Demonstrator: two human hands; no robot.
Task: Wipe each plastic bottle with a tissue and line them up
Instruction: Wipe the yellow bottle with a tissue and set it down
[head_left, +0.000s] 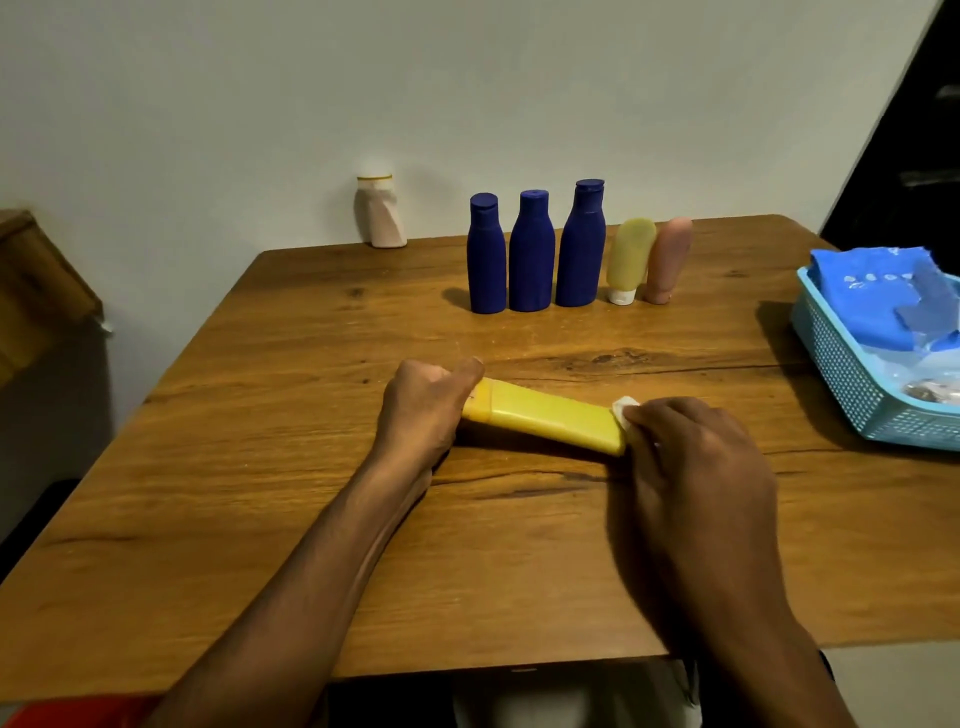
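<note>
Two hands work one yellow bottle (545, 418) lying at the table's (260, 467) centre: the left hand (423, 410) grips its cap end, the right hand (691, 457) pinches a tissue (623, 410) against its base. Five bottles stand lined at twelve o'clock.

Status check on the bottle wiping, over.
Left hand grips yellow bottle at cap end. Right hand presses tissue on its base. Five bottles lined up behind. Nothing in the way.
</note>
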